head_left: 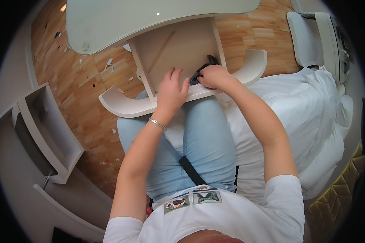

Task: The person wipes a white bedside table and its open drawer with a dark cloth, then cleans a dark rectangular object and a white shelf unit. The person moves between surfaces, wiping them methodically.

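A pulled-out cream drawer (142, 71) with a wide curved front lies over my knees. At its front right corner, my right hand (215, 77) has its fingers closed on a small dark item (201, 73). The item looks black and bent, and part of it is hidden under my fingers, so its kind is unclear. My left hand (172, 90) is over the drawer's front edge, fingers apart and holding nothing, just left of the dark item. A thin tan stick (161, 52) lies slantwise on the drawer bottom.
Above the drawer spreads a glossy, glass-topped white table (121, 20). A bed with white bedding (284, 109) is on my right, beyond it a white chair-like piece (306, 38). At left stands an open cream compartment (48, 125). Bits of litter (109, 64) dot the wooden floor.
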`<state>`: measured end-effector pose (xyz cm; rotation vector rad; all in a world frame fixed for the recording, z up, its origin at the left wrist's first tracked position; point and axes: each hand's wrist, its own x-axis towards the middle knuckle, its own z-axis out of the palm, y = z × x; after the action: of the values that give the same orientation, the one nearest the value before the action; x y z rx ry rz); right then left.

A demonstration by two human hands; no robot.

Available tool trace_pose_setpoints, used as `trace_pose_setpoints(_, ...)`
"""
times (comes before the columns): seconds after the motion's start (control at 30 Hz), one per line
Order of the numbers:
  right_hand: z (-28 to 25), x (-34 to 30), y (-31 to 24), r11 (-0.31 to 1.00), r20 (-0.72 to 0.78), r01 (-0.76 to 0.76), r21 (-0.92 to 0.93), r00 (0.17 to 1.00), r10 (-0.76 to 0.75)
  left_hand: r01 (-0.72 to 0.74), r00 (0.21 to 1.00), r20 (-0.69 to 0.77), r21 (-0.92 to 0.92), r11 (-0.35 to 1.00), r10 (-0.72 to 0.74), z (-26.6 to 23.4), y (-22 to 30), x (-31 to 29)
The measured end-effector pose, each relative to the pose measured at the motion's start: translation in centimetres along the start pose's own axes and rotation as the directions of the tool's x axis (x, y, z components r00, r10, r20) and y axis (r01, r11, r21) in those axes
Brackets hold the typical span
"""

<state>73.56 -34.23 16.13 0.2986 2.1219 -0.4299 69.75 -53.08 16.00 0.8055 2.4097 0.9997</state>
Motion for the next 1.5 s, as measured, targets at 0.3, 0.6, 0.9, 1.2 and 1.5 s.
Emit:
trace_pose_setpoints(0.3, 1.6, -5.6, 4.8, 0.967, -0.313, 0.091, -0.238, 0.935, -0.165, -0.155, 0.972, 0.176, -0.013, 0.988, 0.155, 4.3, 6.5, 1.0)
trace_pose_setpoints(0.6, -4.3, 3.7, 5.3, 0.969, -0.562, -0.025, -0.247, 0.818, -0.122, 0.004, 0.983, 0.184, 0.040, 0.999, -0.011, 5.0, 6.2, 1.4)
trace_pose_setpoints(0.9, -5.3, 9.8, 4.4, 0.999, -0.826, -0.038, -0.023, 0.564, 0.003, 0.033, 0.968, 0.241, 0.176, 0.984, -0.075, 5.0, 7.3, 1.5)
trace_pose_setpoints(1.2, 2.3, 0.9, 4.9, 0.996, -0.661, 0.092, 0.012, 0.748, -0.061, 0.056, 0.992, 0.101, 0.140, 0.989, -0.070, 5.5, 6.8, 1.1)
trace_pose_setpoints(1.5, 1.8, -3.6, 6.2, 0.979, -0.228, 0.196, 0.060, 0.957, -0.178, 0.005, 0.999, -0.035, 0.070, 0.998, -0.002, 6.1, 6.2, 0.9)
